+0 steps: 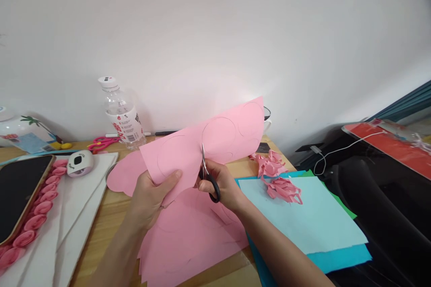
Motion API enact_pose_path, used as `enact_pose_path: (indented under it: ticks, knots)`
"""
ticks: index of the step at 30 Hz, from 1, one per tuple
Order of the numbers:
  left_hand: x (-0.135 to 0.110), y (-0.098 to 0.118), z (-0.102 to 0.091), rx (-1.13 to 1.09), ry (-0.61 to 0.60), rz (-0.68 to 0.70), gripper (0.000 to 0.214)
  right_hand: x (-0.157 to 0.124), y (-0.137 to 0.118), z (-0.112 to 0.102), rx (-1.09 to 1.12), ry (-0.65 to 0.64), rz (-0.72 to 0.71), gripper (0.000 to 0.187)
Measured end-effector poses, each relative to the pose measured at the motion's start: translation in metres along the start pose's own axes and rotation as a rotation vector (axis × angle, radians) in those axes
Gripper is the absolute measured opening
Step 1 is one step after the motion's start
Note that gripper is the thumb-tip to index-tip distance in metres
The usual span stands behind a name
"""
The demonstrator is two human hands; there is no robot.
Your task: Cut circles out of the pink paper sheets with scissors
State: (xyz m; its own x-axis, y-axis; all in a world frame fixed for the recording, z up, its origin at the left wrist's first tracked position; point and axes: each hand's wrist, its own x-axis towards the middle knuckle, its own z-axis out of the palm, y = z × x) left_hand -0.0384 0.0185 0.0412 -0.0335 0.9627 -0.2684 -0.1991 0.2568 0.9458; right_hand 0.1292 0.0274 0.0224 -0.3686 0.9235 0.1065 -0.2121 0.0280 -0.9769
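Observation:
My left hand grips the lower left part of a pink paper sheet, thumb on the near face. Pencilled circles and curves cover the sheet, which is held up and tilted above the table. My right hand is closed on black-handled scissors. Their blades point up at the sheet's middle, at a slit running in from its lower edge between two drawn circles. Beneath both hands lies a stack of pink paper, also with drawn curves. Cut pink paper pieces lie left of the sheet, partly hidden.
Crumpled pink scraps rest on light blue paper at right. A plastic bottle and pink scissors stand and lie by the wall. At left are a phone, rolled pink paper roses and a white device.

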Motion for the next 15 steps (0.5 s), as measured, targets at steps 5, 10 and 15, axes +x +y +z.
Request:
enact_pose_path:
  ticks: [5, 10, 15]
  knots:
    - [0.0008, -0.0003, -0.0011, -0.009, 0.003, 0.002, 0.043, -0.0005, -0.0018, 0.0007, -0.017, 0.016, 0.022, 0.051]
    - [0.0008, 0.0018, -0.0015, -0.037, 0.005, -0.010, 0.040, -0.0011, -0.0005, 0.0008, -0.004, 0.024, 0.028, 0.046]
    - [0.0011, 0.0032, -0.0019, -0.064, -0.010, 0.001, 0.034, -0.0007, 0.0013, -0.0006, -0.019, 0.034, 0.021, 0.041]
